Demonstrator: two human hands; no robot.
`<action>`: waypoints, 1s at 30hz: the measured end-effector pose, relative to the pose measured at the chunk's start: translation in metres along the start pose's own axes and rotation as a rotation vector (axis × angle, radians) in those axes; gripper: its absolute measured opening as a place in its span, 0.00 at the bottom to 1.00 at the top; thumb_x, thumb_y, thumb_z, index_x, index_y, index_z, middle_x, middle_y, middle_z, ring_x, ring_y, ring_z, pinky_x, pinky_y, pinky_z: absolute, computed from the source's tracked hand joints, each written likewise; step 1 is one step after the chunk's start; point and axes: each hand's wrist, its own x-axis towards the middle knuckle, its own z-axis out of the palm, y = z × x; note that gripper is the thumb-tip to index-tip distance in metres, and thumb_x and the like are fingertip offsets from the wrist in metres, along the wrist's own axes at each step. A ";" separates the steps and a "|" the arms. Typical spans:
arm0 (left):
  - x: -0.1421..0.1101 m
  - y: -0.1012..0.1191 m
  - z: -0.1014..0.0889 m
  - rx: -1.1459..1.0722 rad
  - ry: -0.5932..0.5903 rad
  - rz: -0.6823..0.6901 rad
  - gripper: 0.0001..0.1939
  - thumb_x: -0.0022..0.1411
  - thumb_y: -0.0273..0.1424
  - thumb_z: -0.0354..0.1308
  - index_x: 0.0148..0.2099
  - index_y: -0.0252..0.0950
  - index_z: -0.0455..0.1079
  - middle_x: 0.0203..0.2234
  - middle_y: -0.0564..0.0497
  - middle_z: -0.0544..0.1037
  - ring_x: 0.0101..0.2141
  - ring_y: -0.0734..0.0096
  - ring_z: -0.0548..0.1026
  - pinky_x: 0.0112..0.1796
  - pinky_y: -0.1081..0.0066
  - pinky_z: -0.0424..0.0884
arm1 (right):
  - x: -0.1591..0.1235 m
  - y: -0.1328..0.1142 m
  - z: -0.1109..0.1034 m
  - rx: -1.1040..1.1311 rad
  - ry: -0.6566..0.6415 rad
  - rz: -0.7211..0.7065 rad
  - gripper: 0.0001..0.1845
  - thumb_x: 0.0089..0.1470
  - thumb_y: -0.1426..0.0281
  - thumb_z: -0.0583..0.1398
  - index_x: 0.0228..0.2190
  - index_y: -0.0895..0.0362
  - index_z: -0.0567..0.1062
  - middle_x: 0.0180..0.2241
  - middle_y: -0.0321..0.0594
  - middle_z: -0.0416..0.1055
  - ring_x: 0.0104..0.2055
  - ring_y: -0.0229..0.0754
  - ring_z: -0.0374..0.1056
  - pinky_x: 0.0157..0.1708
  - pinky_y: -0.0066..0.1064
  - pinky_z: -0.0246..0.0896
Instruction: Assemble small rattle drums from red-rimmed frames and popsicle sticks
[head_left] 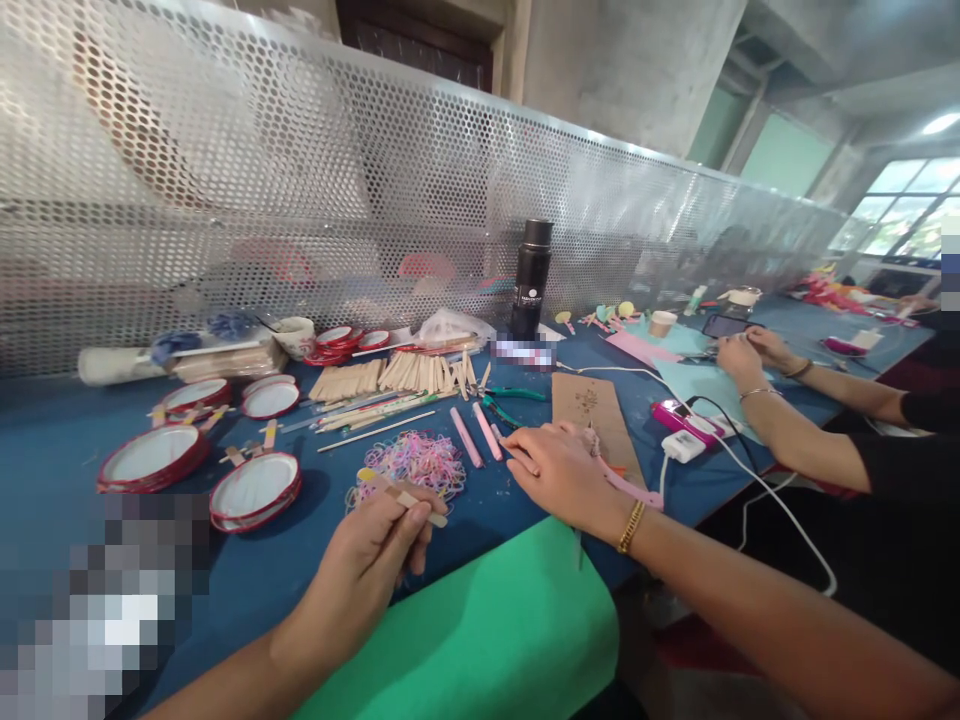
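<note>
My left hand (382, 545) is closed on a short, flat wooden craft stick (429, 511), pinched between thumb and fingers above the edge of a heap of pastel rubber bands (420, 462). A small yellow round piece (366, 475) shows beside its knuckles. My right hand (562, 475) is closed, fingertips together, near two pink pen-like sticks (466, 438); whatever lies between the fingertips is too small to make out. Partly hidden behind this hand, a pink glue gun (630, 488) lies on a brown cardboard piece (592, 400). Green sheet material (480, 630) spreads below both hands.
Red-rimmed white round pieces (255, 485) stand stacked at left. Craft sticks (420, 372), green-handled pliers (506, 403) and a black bottle (534, 280) lie or stand farther back. At right are a pink power strip (694, 425), white cables and another person's hands (750, 355).
</note>
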 end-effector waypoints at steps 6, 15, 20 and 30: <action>-0.002 -0.003 0.000 0.031 -0.089 0.009 0.15 0.70 0.39 0.46 0.40 0.39 0.72 0.20 0.55 0.71 0.19 0.76 0.67 0.20 0.77 0.62 | 0.001 0.000 0.003 -0.065 -0.034 -0.061 0.14 0.59 0.64 0.59 0.46 0.54 0.74 0.40 0.42 0.76 0.44 0.48 0.68 0.49 0.42 0.50; 0.002 -0.007 0.005 -0.065 -0.272 -0.087 0.20 0.69 0.45 0.46 0.38 0.37 0.70 0.24 0.55 0.69 0.20 0.79 0.67 0.23 0.77 0.64 | 0.022 0.011 -0.004 -0.100 -0.159 -0.192 0.33 0.51 0.53 0.64 0.55 0.55 0.70 0.55 0.48 0.69 0.57 0.55 0.62 0.58 0.48 0.46; 0.007 -0.003 0.005 -0.153 -0.342 -0.237 0.24 0.65 0.51 0.49 0.33 0.34 0.69 0.22 0.57 0.67 0.18 0.81 0.62 0.19 0.78 0.57 | 0.051 0.028 -0.010 -0.100 -0.521 -0.313 0.58 0.41 0.41 0.64 0.66 0.56 0.55 0.68 0.50 0.50 0.68 0.62 0.45 0.63 0.55 0.39; 0.013 0.001 0.006 -0.219 -0.286 -0.368 0.28 0.59 0.56 0.54 0.34 0.32 0.71 0.20 0.57 0.67 0.15 0.82 0.60 0.18 0.77 0.53 | 0.073 0.036 -0.010 -0.062 -0.521 -0.447 0.52 0.38 0.47 0.68 0.60 0.59 0.64 0.61 0.52 0.63 0.61 0.60 0.56 0.60 0.50 0.47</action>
